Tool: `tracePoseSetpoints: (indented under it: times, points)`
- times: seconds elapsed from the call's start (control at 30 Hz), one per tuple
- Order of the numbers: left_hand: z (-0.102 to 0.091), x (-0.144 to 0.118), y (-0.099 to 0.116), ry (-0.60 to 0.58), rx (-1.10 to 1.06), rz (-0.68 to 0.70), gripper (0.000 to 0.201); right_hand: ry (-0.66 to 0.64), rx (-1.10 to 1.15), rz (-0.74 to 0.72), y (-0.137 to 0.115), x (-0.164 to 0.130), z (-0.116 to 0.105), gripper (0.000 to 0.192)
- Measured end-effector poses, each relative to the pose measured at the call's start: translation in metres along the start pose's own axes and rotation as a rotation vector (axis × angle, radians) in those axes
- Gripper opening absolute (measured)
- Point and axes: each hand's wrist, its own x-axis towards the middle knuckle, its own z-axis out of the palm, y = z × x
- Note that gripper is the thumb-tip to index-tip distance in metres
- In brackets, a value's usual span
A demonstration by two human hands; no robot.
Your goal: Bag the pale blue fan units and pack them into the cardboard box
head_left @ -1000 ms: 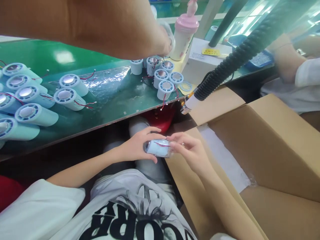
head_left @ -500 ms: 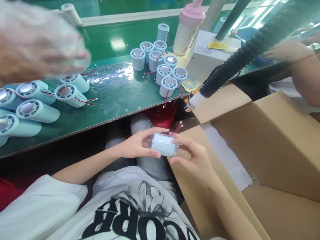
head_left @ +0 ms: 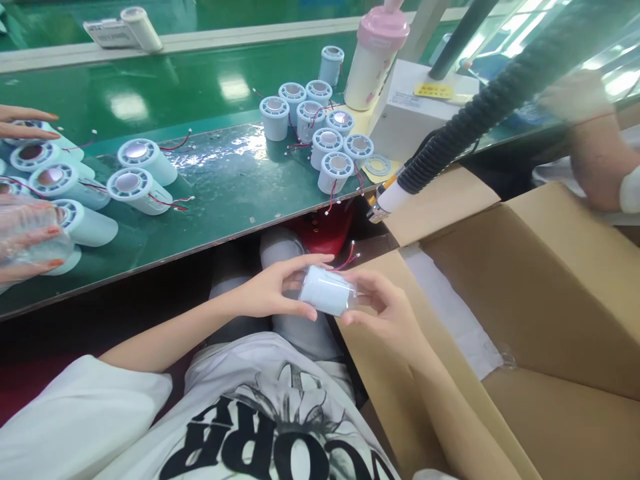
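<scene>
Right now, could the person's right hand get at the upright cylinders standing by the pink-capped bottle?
Probably not straight away: the right hand shares a grip on the pale cylinder with the left hand, below the bench edge. The upright cylinders stand unobstructed once it lets go.

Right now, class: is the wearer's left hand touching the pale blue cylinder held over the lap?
Touching. The head view shows the left hand with fingers wrapped over one end of the cylinder, no gap; the right hand grips the other end.
</scene>
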Motion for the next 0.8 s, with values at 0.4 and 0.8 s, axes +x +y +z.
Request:
tracePoseSetpoints:
  times: [0.4, 0.8]
  points:
    - [-0.028, 0.105, 0.009, 0.187, -0.239, 0.023, 0.061, 0.421, 0.246, -0.167, 0.053, 0.065, -0.006, 0.047]
    - [-0.024, 0.106, 0.025, 0.245, -0.193, -0.038, 0.052, 0.458, 0.041, -0.276, 0.057, 0.073, -0.016, 0.046]
